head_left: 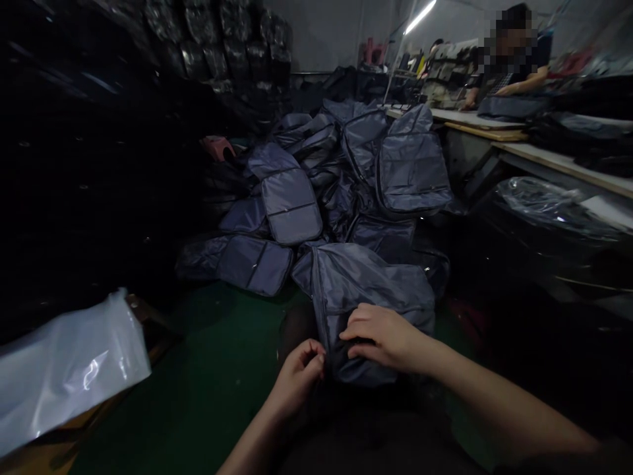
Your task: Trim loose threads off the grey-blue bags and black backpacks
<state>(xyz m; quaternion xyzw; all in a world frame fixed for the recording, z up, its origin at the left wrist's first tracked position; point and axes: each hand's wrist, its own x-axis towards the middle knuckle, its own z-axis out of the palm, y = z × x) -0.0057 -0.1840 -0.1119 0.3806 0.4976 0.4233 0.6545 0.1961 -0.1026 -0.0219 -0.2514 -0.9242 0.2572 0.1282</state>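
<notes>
Down at the bottom of the view, a slate-grey zippered nylon bag sits just in front of the person's dark-clothed lap, held between both hands. The left hand is closed, pinching the bag's edge between thumb and fingers, while the right hand curves over the fabric, gripping a fold. Beyond it, a heap of similar bags lies on the green floor. To the left, a translucent plastic sleeve rests near the person. To the right stands a long worktable, with a plastic-wrapped bundle beneath it. Farther along, a co-worker's hands reach a grey bag.
</notes>
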